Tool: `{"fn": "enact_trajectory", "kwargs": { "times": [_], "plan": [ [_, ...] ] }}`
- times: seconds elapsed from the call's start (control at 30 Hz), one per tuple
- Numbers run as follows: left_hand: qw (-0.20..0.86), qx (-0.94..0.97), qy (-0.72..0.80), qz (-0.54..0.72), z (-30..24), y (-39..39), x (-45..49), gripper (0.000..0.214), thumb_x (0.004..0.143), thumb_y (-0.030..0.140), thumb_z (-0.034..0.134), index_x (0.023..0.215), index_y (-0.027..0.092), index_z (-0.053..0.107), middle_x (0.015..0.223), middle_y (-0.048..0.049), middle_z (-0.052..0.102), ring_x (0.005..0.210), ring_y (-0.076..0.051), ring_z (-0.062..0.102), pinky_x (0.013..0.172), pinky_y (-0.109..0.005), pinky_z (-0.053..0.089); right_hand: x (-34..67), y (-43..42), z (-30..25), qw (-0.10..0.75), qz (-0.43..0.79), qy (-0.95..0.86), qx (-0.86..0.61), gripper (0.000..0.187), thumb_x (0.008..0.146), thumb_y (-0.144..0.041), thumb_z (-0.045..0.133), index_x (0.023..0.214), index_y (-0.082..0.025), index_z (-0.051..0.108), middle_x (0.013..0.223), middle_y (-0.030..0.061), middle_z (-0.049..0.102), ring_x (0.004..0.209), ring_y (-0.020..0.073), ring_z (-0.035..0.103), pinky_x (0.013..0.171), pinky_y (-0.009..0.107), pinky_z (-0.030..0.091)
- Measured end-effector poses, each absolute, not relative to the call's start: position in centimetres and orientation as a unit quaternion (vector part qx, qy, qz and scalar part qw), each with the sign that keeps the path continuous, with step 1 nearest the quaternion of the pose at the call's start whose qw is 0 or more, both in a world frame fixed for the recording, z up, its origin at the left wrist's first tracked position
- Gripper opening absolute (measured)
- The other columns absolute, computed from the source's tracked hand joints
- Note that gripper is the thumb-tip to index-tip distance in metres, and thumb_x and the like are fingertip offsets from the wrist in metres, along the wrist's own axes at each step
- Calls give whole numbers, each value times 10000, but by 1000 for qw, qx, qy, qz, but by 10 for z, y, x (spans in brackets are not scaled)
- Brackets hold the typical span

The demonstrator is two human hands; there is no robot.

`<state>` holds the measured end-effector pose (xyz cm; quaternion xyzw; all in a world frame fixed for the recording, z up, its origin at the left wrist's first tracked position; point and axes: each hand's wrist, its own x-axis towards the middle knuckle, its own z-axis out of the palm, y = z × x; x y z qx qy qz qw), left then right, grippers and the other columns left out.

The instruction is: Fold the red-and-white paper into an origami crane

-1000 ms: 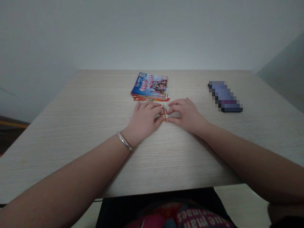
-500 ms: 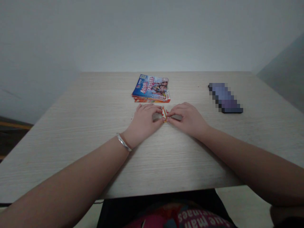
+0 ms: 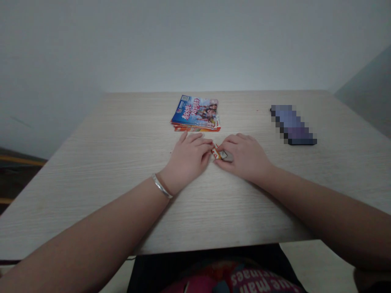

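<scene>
Orange-white paper (image 3: 215, 153), one piece, is pinched by fingers (image 3: 203, 142) of one left hand (image 3: 187, 158), one right hand (image 3: 249, 154).

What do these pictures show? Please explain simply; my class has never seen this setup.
No machine: just one person's bare left hand and right hand. Every picture comes from a camera on that person's head, looking forward and down. On the table lie stacked leaflets beyond the hands and, to the right, a pixelated thing, probably a phone. The right hand pinches what looks like a small paper; the left hand, a bangle at its wrist, is close against it; its grip is unclear.
</scene>
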<state>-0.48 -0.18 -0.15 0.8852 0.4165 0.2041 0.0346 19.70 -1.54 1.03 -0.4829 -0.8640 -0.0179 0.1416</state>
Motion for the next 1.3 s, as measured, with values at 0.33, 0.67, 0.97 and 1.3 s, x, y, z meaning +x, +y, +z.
{"fn": "enact_trajectory", "kwargs": {
  "times": [0.33,0.67,0.97,1.3],
  "plan": [
    [54,888,421,178,2,-5,-4,354,903,156,524,1245,159,613,1338,-93,640,1257,-273,552,1126,-461,383,193,-20,18,90,-74,-870,-478,327,966,-281,449,923,-139,741,869,138,758,800,265,669,755,400,439],
    [204,791,505,279,8,-7,-4,124,859,296,620,832,180,657,855,-45,690,862,-221,615,859,-403,489,203,-8,15,281,86,-767,-571,174,867,-259,567,810,-198,719,714,37,729,587,164,609,555,293,394],
    [390,680,483,391,6,-6,7,115,854,272,623,794,183,583,788,-4,667,731,-141,613,707,-286,488,191,-13,1,413,382,-690,-455,134,800,-324,648,864,-238,728,857,16,772,748,179,708,718,332,570],
    [388,688,468,397,-1,-5,6,87,836,245,642,780,183,618,777,5,677,727,-133,626,701,-276,508,188,-4,-8,431,497,-612,-439,159,687,-339,773,792,-247,697,818,2,770,758,180,721,766,360,594]
  ]
}}
